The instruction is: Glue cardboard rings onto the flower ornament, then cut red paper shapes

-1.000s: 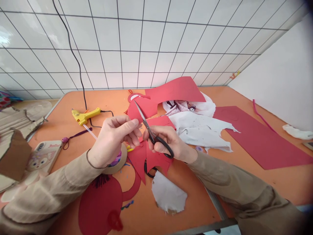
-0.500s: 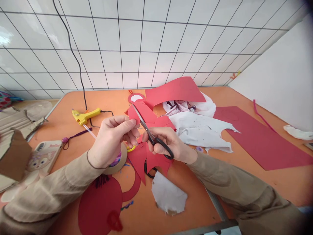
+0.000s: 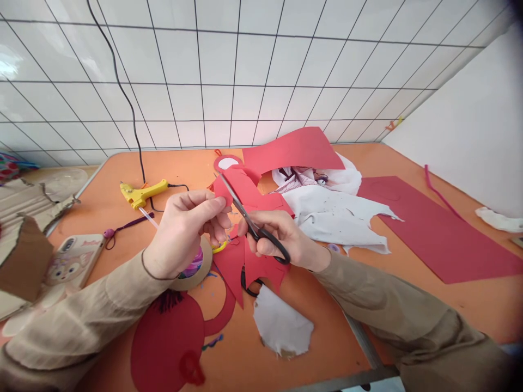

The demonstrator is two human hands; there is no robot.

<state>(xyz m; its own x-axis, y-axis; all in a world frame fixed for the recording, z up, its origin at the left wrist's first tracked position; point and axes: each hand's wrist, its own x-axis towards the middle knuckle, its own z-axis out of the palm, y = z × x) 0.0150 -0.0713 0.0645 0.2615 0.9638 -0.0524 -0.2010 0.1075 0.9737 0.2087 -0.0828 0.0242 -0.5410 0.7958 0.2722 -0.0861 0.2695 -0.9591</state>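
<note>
Holds scissors [image 3: 241,211] to red paper [image 3: 222,190] above the bench [image 3: 327,326]

In the head view, pinches the red paper between thumb and forefinger of the left hand [image 3: 190,228], with the remaining fingers curled. Grips the scissors by the black handles in the right hand [image 3: 284,238], blades angled up and to the left across the red paper, near the left fingertips. Keeps both hands near each other, over the middle of the bench.

Shows, to the left, a yellow glue gun [image 3: 144,193], a purple tassel [image 3: 128,225], a phone [image 3: 73,264] and cardboard [image 3: 26,261]. Has a tape roll [image 3: 207,267] just beside the left wrist, and a red disc [image 3: 167,343] closer to the near edge. Reveals black handles [image 3: 247,284] partly under red scraps [image 3: 261,261], next to a white scrap [image 3: 283,321]. Spreads torn white cloth [image 3: 339,218] beyond the right hand, beneath a curved sheet [image 3: 292,151]. Displays a large red sheet [image 3: 441,234] farther right, lying flat, with a pink strip [image 3: 441,195] nearby.
</note>
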